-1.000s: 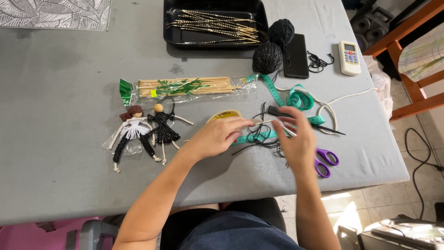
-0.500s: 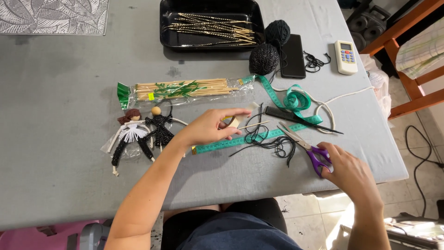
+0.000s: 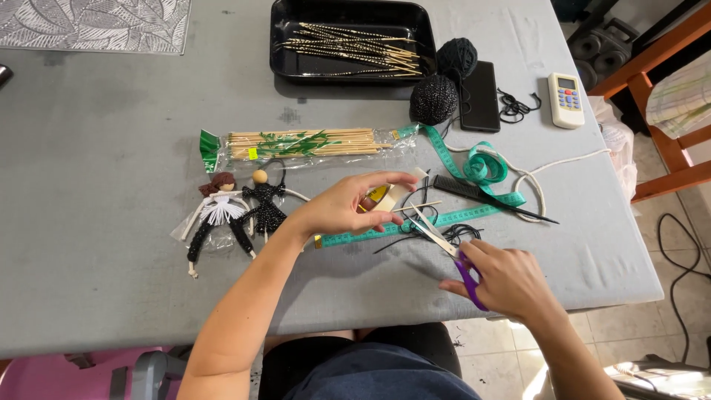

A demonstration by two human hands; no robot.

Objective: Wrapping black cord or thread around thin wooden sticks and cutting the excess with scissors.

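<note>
my right hand (image 3: 511, 281) is gripping the purple scissors (image 3: 450, 255), blades pointing up-left toward the stick (image 3: 417, 207) my left hand (image 3: 348, 207) pinches just above the green tape measure (image 3: 415, 226), so right's nearer.

Two bare forearms rising from the bottom of the frame, no sleeves, watch or rings showing. Left hand (image 3: 344, 207) and right hand (image 3: 507, 281) ungloved. Dark blue garment over the lap at bottom centre.

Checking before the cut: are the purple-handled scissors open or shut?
Open: the purple-handled scissors in the right hand show blades spread apart.
</note>
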